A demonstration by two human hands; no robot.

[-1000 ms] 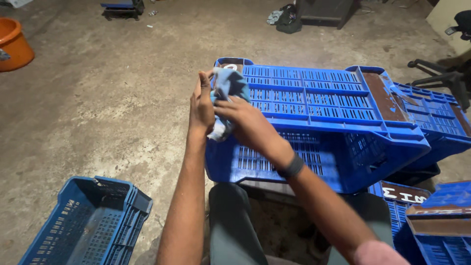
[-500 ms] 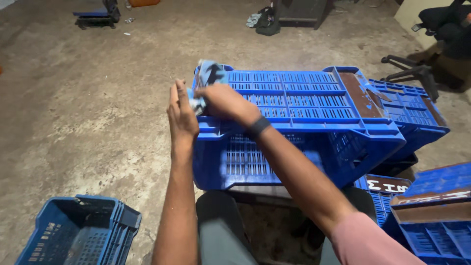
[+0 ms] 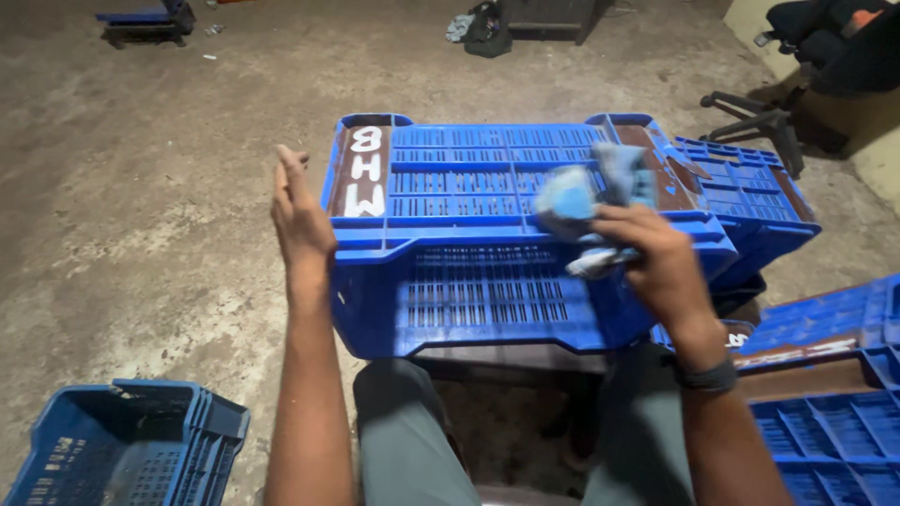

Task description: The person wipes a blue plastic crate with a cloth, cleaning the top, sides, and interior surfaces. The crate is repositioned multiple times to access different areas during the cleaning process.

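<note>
Right, status.
Floor [image 3: 141, 234]: bare concrete, dusty.
Crate [image 3: 506, 234]: big blue crate, upside down in front of my knees, slatted base up; brown end strips, the left one with white lettering. My guess: the top is partly wiped and the front wall is not done yet.
Other crates: one upright at lower left [image 3: 122, 445], more stacked at right [image 3: 750, 187].
Right hand [image 3: 656, 258]: fist closed round the blue cloth [image 3: 586, 201], over the crate's right end.
Left hand [image 3: 300, 211]: flat, fingers spread, empty, beside the crate's left edge.
</note>
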